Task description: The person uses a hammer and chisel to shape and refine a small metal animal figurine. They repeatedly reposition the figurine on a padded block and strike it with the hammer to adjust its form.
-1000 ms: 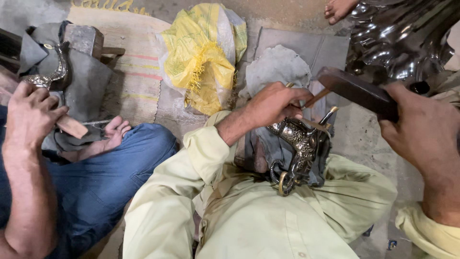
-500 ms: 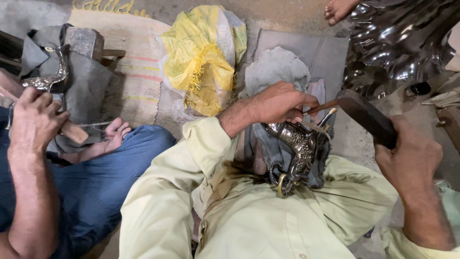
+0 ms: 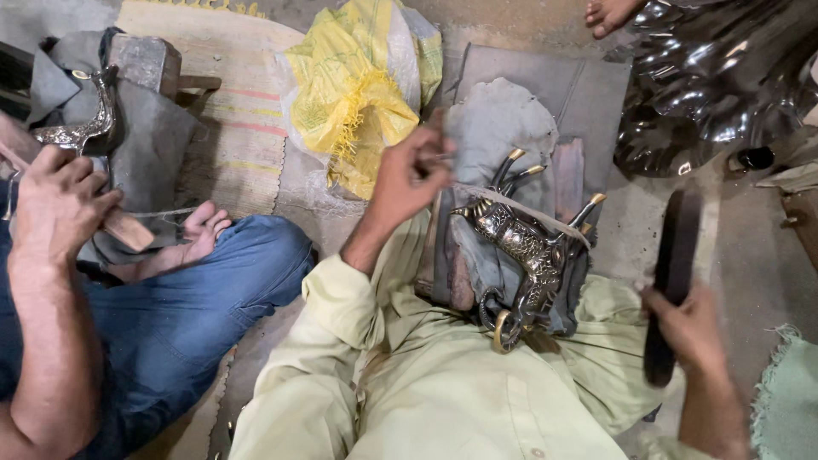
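An ornate brass animal figure (image 3: pixel 521 249) lies strapped on a grey cloth pad (image 3: pixel 498 119) over my lap. My left hand (image 3: pixel 411 175) hovers just up-left of the figure, fingers closed around a thin metal punch (image 3: pixel 436 157). My right hand (image 3: pixel 692 330) is off to the right of the figure, gripping a dark flat hammering bar (image 3: pixel 673 260) that points upward. A thin strap (image 3: pixel 511 209) crosses the figure.
At left a co-worker in blue jeans (image 3: pixel 179 307) sits close, a hand (image 3: pixel 58 204) on a wooden handle (image 3: pixel 128 228), beside another brass piece (image 3: pixel 81 129) on a padded block. A yellow sack (image 3: pixel 358 94), a dark shiny metal object (image 3: pixel 716 77) and a bare foot (image 3: pixel 607 14) lie behind.
My left hand has lifted off the brass figure and moved up-left. My right hand has swung the dark bar from above the figure down to the lower right.
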`<action>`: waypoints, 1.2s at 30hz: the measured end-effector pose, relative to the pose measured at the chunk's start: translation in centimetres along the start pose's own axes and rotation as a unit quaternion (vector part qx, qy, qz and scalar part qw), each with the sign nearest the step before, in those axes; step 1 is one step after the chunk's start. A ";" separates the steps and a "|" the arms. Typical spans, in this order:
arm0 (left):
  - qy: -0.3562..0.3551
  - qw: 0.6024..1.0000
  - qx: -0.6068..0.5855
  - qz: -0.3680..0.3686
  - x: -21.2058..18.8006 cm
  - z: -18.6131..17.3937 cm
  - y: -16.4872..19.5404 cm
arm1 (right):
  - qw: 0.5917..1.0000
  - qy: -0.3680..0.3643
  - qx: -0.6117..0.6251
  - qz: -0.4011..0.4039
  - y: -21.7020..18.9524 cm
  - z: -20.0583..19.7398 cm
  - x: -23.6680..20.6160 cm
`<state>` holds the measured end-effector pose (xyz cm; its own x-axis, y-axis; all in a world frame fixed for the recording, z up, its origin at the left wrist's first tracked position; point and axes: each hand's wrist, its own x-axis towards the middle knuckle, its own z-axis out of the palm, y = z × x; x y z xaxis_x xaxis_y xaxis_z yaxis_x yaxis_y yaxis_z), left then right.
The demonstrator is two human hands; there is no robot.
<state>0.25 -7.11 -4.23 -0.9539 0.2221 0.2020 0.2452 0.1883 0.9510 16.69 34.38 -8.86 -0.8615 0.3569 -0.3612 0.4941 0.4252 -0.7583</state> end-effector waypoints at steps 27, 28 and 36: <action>0.270 0.912 -0.281 -0.126 4.2 0.5 -4.8 | 0.934 0.088 -0.062 -0.342 -8.4 7.4 -1.8; 0.255 0.923 -0.253 -0.136 3.9 -0.1 -4.3 | 0.942 0.075 -0.034 -0.325 -8.4 7.2 -1.4; 0.148 0.988 -0.039 -0.024 4.9 -1.2 -1.7 | 0.919 0.176 0.075 -0.344 -15.6 4.2 3.6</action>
<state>-5.03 -7.48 -4.59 -0.9755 -0.0776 0.2058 0.1962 0.1159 0.9737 5.36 25.53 -0.61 -0.8597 0.3042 0.4104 -0.1987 0.5410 -0.8172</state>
